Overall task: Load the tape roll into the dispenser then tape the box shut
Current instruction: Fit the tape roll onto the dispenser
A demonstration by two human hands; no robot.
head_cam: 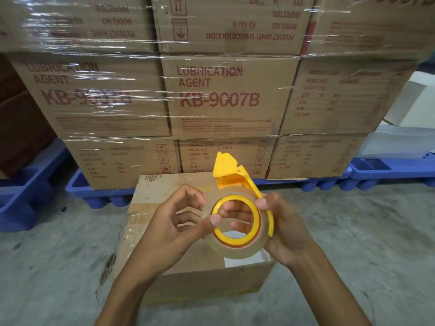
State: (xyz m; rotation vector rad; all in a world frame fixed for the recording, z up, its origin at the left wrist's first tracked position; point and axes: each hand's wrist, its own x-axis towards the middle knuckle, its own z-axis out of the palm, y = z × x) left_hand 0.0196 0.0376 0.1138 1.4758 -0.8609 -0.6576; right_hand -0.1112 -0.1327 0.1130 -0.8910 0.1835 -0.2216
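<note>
A yellow tape dispenser [229,170] is held upright above a brown cardboard box [188,271] on the floor. A clear tape roll [235,250] sits around the dispenser's yellow hub ring. My right hand [284,229] grips the dispenser from the right, its fingers reaching through the hub opening and its thumb on the rim. My left hand [179,222] is at the roll's left side, thumb pressed on the roll's edge, the other fingers curled behind. The box's top flaps lie flat, with old tape strips on them.
A shrink-wrapped stack of cartons [223,95] marked LUBRICATION AGENT stands on blue plastic pallets [98,196] just behind the box. More blue pallets [388,170] lie to the right. Grey concrete floor [364,231] surrounds the box.
</note>
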